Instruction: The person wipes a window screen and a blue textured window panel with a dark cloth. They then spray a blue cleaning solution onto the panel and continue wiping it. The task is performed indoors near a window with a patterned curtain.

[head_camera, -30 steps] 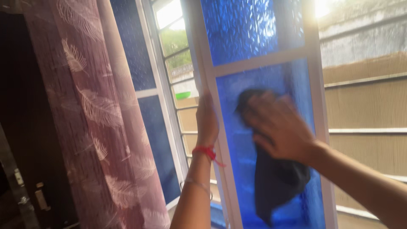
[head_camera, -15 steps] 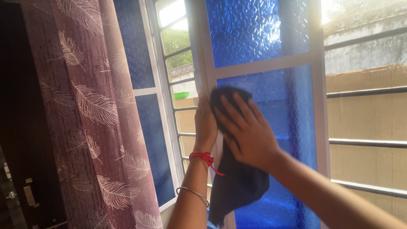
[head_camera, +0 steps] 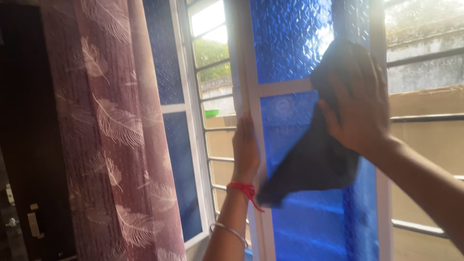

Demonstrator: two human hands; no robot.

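**Cloth swept up to the sash's right edge**

Since half a second ago the right hand [head_camera: 360, 104] has carried the dark cloth [head_camera: 314, 154] from the left stile up to the crossbar's right end. It presses flat, fingers spread, pinning the cloth against the blue patterned glass window sash [head_camera: 290, 43]. The left hand [head_camera: 245, 147] grips the sash's white left edge, beside the feather-print curtain [head_camera: 111, 130].

Open gaps between the grille bars [head_camera: 212, 128] left of the window frame [head_camera: 251, 96]; the curtain [head_camera: 111, 130] crowds the left.
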